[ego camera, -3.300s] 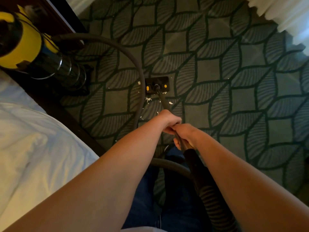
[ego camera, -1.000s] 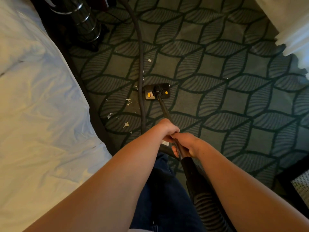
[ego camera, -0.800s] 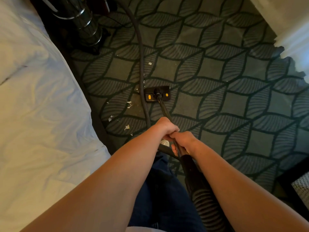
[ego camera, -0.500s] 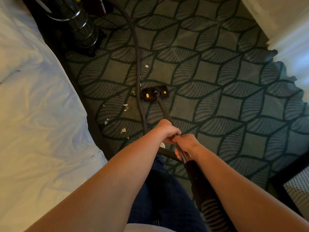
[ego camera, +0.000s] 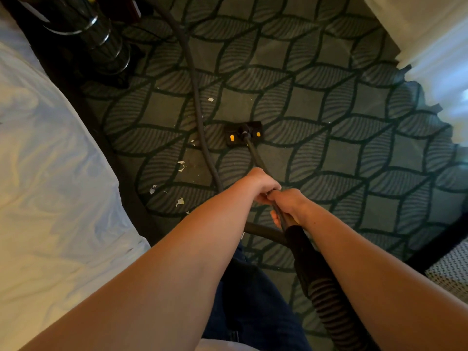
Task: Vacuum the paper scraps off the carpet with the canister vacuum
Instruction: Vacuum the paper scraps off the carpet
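Both arms reach forward and down, the left hand (ego camera: 260, 184) and right hand (ego camera: 288, 203) touching, left ahead, each with fingers curled tight round the wand (ego camera: 255, 158). The wand's head (ego camera: 243, 134) sits flat on the leaf-patterned carpet (ego camera: 329, 153), just right of the hose (ego camera: 200, 117). The scraps (ego camera: 180, 201) lie left of the hose, near the bed (ego camera: 50, 198), with the canister (ego camera: 101, 39) at top left.
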{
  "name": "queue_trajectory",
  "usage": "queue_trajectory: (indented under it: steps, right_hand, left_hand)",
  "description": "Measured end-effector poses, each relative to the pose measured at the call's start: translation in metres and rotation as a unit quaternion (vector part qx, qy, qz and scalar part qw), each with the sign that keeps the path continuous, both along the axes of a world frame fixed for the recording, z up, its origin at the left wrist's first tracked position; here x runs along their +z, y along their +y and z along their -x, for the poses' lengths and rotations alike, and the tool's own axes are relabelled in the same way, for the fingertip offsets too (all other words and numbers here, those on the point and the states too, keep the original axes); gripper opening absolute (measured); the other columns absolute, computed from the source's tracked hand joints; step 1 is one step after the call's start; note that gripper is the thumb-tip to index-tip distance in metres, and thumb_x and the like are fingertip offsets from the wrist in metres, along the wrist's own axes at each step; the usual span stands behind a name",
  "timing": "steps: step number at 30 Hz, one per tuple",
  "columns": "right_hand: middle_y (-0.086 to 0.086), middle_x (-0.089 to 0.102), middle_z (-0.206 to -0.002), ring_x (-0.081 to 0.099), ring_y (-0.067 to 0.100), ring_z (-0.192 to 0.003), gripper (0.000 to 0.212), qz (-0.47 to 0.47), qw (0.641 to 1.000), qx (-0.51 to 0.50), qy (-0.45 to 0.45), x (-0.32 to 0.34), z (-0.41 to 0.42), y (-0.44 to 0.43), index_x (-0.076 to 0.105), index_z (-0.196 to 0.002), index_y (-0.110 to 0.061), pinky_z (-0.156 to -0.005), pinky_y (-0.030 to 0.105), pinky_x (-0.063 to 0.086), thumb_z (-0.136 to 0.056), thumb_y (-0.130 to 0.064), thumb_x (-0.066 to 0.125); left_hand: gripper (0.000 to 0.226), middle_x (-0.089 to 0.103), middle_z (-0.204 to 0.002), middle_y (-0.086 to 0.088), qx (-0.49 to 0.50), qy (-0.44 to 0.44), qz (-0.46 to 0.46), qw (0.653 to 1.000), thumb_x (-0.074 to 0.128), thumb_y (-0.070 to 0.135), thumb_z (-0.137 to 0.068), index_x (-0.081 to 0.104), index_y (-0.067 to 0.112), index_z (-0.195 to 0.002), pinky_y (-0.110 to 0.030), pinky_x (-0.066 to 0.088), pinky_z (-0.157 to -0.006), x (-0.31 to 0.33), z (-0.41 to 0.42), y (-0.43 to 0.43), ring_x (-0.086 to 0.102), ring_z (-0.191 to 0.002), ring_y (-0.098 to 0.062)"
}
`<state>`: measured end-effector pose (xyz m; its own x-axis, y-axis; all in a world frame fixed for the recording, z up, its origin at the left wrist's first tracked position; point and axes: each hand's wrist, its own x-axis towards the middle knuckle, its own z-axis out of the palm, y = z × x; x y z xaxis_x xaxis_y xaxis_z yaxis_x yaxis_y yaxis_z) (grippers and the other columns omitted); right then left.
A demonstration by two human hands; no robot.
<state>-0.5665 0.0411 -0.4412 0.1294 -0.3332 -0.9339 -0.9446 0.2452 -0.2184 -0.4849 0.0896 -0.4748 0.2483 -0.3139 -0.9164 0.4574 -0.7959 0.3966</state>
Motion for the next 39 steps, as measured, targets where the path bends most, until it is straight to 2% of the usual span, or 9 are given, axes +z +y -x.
queue_trajectory:
  steps: [3,12,15,17,21,24,27,36,39]
  right_hand:
    - [0.012,0.049,-0.056,0.046,0.018,-0.044,0.027,-0.042,0.999,-0.027,-0.005,0.000,-0.005,-0.004,0.052,-0.086,-0.003,-0.039,0.023,0.042,-0.103,-0.023,0.049]
    - [0.007,0.048,-0.038,0.043,0.013,-0.025,0.027,-0.119,0.989,-0.075,-0.054,0.015,-0.045,-0.007,0.049,-0.076,-0.003,-0.030,0.016,0.037,-0.102,-0.009,0.044]
    - [0.010,0.053,-0.062,0.046,0.012,-0.034,0.022,-0.134,0.985,-0.096,-0.060,0.017,-0.066,-0.005,0.052,-0.081,-0.005,-0.032,0.015,0.039,-0.102,-0.008,0.045]
    - [0.008,0.055,-0.070,0.048,0.011,-0.037,0.019,-0.141,0.984,-0.095,-0.051,0.016,-0.078,-0.002,0.056,-0.085,-0.008,-0.033,0.016,0.041,-0.101,-0.011,0.047]
    - [0.009,0.055,-0.073,0.050,0.014,-0.054,0.016,-0.133,0.987,-0.076,-0.038,0.018,-0.104,0.003,0.057,-0.088,-0.010,-0.040,0.021,0.045,-0.100,-0.010,0.046]
    - [0.011,0.053,-0.070,0.051,0.016,-0.050,0.014,-0.104,0.993,-0.042,-0.023,0.020,-0.114,0.000,0.055,-0.086,-0.007,-0.047,0.026,0.043,-0.098,-0.006,0.047]
    - [0.010,0.048,-0.068,0.048,0.015,-0.045,0.018,-0.095,0.995,-0.040,-0.005,0.022,-0.123,-0.009,0.050,-0.080,-0.006,-0.033,0.019,0.041,-0.097,-0.003,0.047]
    - [0.009,0.048,-0.070,0.044,0.016,-0.057,0.021,-0.100,0.994,-0.033,-0.007,0.036,-0.196,0.013,0.052,-0.081,-0.010,-0.054,0.024,0.039,-0.099,-0.001,0.046]
    - [0.007,0.050,-0.072,0.050,0.016,-0.055,0.033,-0.083,0.990,-0.101,-0.046,0.041,-0.241,0.038,0.049,-0.102,-0.016,-0.045,0.019,0.041,-0.098,0.012,0.033]
  left_hand:
    - [0.011,0.063,-0.075,-0.010,-0.016,-0.009,-0.019,1.000,0.067,0.014,-0.090,0.059,0.006,-0.088,-0.032,0.061,-0.068,0.001,-0.005,-0.001,0.066,-0.063,-0.022]
    - [0.036,0.063,-0.095,-0.014,0.037,0.001,-0.033,0.999,0.048,0.034,-0.100,0.058,0.004,-0.118,-0.026,0.055,-0.048,0.024,-0.036,0.002,0.064,-0.068,-0.023]
    - [0.039,0.062,-0.100,-0.011,0.044,0.031,-0.032,0.998,0.038,0.043,-0.103,0.056,0.010,-0.113,-0.032,0.057,-0.071,0.038,-0.057,0.007,0.067,-0.084,-0.024]
    - [0.049,0.060,-0.111,-0.010,0.047,0.043,-0.029,0.998,0.034,0.047,-0.103,0.051,0.010,-0.131,-0.031,0.056,-0.074,0.048,-0.070,0.012,0.067,-0.094,-0.024]
    - [0.056,0.056,-0.134,-0.012,0.050,0.057,-0.017,0.997,0.031,0.047,-0.104,0.044,0.010,-0.144,-0.028,0.053,-0.069,0.068,-0.095,0.020,0.063,-0.091,-0.020]
    - [0.056,0.052,-0.142,-0.016,0.059,0.070,-0.002,0.996,0.031,0.043,-0.105,0.040,0.006,-0.146,-0.034,0.052,-0.092,0.074,-0.107,0.022,0.061,-0.113,-0.025]
    - [0.056,0.049,-0.144,-0.018,0.035,0.081,0.010,0.996,0.033,0.041,-0.105,0.037,0.005,-0.148,-0.039,0.045,-0.106,0.079,-0.120,0.018,0.057,-0.122,-0.028]
    - [0.058,0.050,-0.141,-0.019,-0.099,0.080,0.003,0.992,0.034,0.045,-0.104,0.042,0.004,-0.143,-0.039,0.050,-0.099,0.079,-0.199,0.020,0.060,-0.117,-0.030]
    - [0.059,0.052,-0.140,-0.020,-0.137,0.101,0.000,0.985,0.034,0.047,-0.103,0.044,0.004,-0.143,-0.039,0.050,-0.096,0.080,-0.244,0.036,0.061,-0.115,-0.031]
